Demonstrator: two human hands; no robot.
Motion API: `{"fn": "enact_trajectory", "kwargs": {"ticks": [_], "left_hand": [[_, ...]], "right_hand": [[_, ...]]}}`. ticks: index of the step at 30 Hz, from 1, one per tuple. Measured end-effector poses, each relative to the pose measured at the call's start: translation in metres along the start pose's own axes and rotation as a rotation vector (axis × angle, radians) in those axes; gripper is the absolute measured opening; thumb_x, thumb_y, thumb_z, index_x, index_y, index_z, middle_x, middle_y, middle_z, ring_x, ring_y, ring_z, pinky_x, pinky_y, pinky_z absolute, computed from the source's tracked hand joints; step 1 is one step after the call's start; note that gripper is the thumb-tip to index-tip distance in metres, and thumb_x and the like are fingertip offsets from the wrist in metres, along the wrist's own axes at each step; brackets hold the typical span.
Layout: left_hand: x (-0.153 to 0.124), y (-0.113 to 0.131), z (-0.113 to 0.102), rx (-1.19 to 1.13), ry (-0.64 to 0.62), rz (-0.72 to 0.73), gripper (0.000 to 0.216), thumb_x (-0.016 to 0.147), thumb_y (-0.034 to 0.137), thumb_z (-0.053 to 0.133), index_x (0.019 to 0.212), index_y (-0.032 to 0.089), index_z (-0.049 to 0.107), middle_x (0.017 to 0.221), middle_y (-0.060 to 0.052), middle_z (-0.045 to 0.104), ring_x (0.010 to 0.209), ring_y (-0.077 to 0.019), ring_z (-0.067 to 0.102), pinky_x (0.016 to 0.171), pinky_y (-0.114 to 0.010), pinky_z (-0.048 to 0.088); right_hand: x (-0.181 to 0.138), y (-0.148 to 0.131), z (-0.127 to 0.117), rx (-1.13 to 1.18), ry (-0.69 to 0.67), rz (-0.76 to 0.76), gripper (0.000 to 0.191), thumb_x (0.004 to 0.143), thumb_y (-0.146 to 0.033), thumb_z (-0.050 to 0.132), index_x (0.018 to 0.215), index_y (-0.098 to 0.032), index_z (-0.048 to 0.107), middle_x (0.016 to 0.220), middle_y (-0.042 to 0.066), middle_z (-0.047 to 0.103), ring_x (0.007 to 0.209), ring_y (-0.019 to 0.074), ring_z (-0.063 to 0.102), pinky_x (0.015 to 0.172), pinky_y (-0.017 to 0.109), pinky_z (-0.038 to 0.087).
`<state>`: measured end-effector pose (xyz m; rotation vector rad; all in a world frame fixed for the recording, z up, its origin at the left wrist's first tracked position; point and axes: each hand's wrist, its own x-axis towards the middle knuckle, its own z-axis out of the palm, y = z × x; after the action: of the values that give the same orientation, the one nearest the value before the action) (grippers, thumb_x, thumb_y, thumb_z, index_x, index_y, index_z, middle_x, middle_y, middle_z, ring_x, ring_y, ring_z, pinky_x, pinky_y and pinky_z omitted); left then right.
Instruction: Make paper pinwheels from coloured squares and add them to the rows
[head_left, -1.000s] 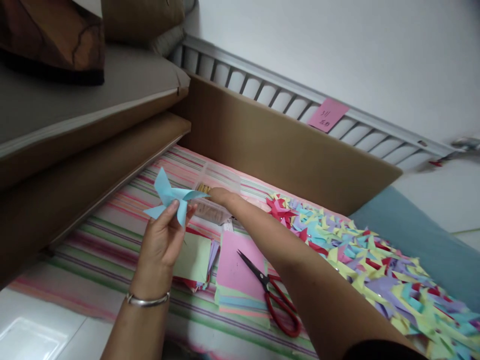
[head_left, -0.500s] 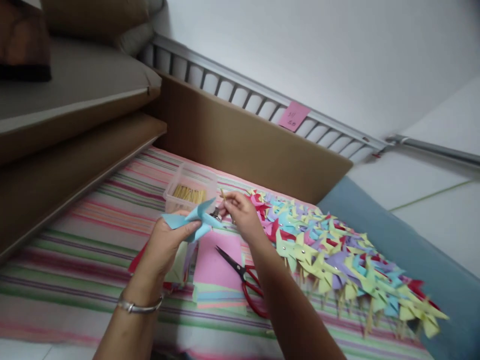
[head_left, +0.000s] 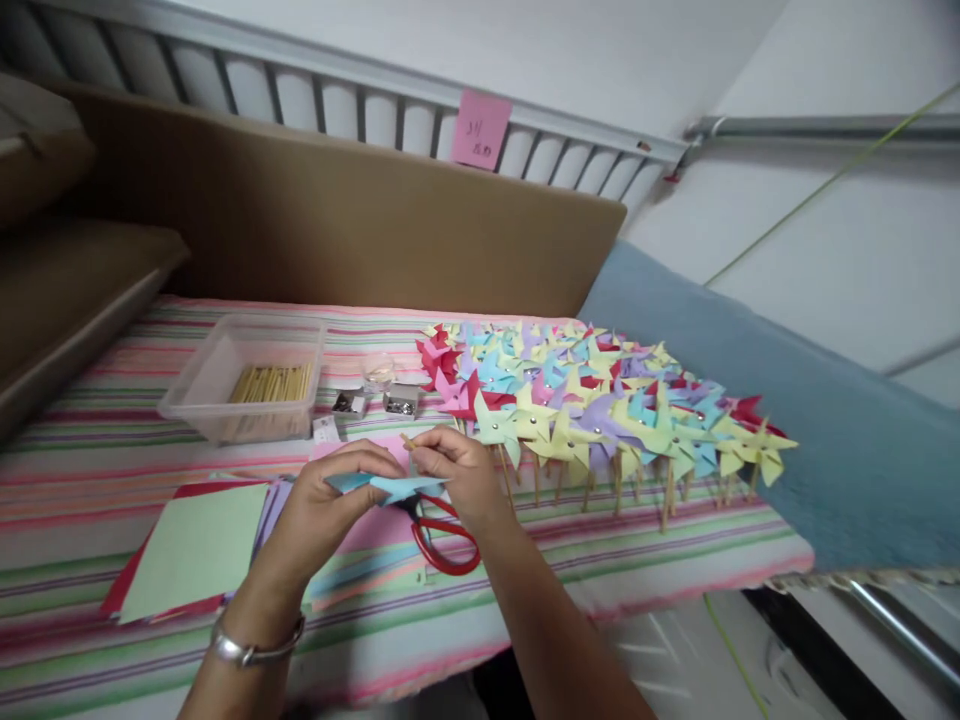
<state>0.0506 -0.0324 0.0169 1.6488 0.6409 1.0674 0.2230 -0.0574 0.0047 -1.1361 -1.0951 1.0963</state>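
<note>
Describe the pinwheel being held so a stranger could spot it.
Find the striped cloth and the big heap of pinwheels on it. In front of the heap, above the red-handled scissors, the left hand and right hand hold a light blue pinwheel, the only one off the heap.

Stick tub [head_left: 244,385] left of pinwheel pile [head_left: 600,400], scissors [head_left: 439,535] under hands [head_left: 390,490].

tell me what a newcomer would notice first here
The big spread of coloured paper pinwheels on sticks, right of centre on the striped cloth, draws the eye first. In front of it the left hand and right hand pinch a blue paper pinwheel between them, the right also holding a thin wooden stick, just over red scissors. A clear tub of sticks sits at the left.
</note>
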Motion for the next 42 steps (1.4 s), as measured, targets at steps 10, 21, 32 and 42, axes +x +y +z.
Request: {"fn": "enact_trajectory", "kwargs": {"ticks": [10, 21, 32, 42], "left_hand": [[0.014, -0.005, 0.026, 0.070, 0.151, 0.167, 0.011, 0.075, 0.016, 0.068, 0.077, 0.025, 0.074, 0.082, -0.004, 0.070, 0.083, -0.0208, 0.063, 0.081, -0.033, 0.048], [0.006, -0.004, 0.028, 0.069, 0.235, 0.145, 0.012, 0.073, 0.018, 0.070, 0.076, 0.028, 0.075, 0.081, -0.003, 0.071, 0.081, -0.0208, 0.064, 0.088, -0.037, 0.047], [-0.008, 0.005, 0.017, 0.111, 0.239, 0.172, 0.013, 0.074, 0.016, 0.070, 0.076, 0.028, 0.075, 0.082, -0.002, 0.073, 0.085, -0.0207, 0.066, 0.095, -0.040, 0.045], [-0.009, 0.006, 0.016, 0.078, 0.238, 0.169, 0.015, 0.075, 0.013, 0.068, 0.078, 0.027, 0.074, 0.083, -0.002, 0.073, 0.085, -0.0207, 0.066, 0.101, -0.042, 0.041]], "right_hand": [[-0.008, -0.007, -0.026, -0.174, -0.044, -0.203, 0.012, 0.082, -0.021, 0.061, 0.083, -0.025, 0.072, 0.081, -0.001, 0.068, 0.080, 0.0145, 0.062, 0.074, 0.027, 0.047], [-0.013, -0.014, -0.016, -0.187, -0.058, -0.269, 0.007, 0.080, -0.020, 0.063, 0.079, -0.022, 0.070, 0.074, -0.001, 0.063, 0.071, 0.0126, 0.059, 0.066, 0.025, 0.045], [-0.022, -0.014, -0.001, -0.240, -0.087, -0.298, 0.012, 0.085, -0.021, 0.058, 0.080, -0.024, 0.069, 0.074, -0.001, 0.065, 0.069, 0.0137, 0.057, 0.067, 0.027, 0.045], [-0.022, -0.013, 0.001, -0.281, -0.056, -0.364, 0.011, 0.085, -0.021, 0.059, 0.080, -0.024, 0.068, 0.075, -0.001, 0.066, 0.072, 0.0138, 0.058, 0.070, 0.028, 0.043]]}}
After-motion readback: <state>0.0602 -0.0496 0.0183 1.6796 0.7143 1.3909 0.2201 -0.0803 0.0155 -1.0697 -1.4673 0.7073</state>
